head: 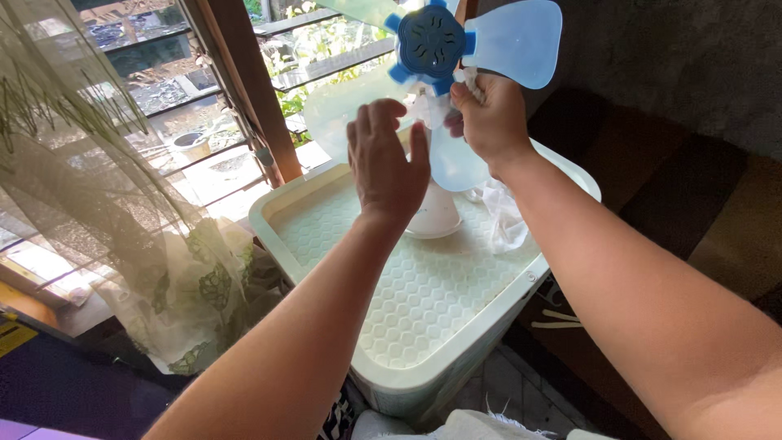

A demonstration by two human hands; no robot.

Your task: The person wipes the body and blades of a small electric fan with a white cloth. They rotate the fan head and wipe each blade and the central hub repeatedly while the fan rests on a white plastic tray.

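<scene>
A pale blue translucent fan blade set with a darker blue hub is held up over a white tray-like plastic lid with a honeycomb pattern. My right hand grips a white cloth and presses it against the blade just below the hub. My left hand is raised beside it with fingers apart, touching or very close to the lower blade. A white rounded piece stands on the lid under the blades.
A crumpled clear plastic wrap lies on the lid at the right. A sheer patterned curtain hangs at the left before a louvred window with a brown wooden frame. Dark flooring lies at the right.
</scene>
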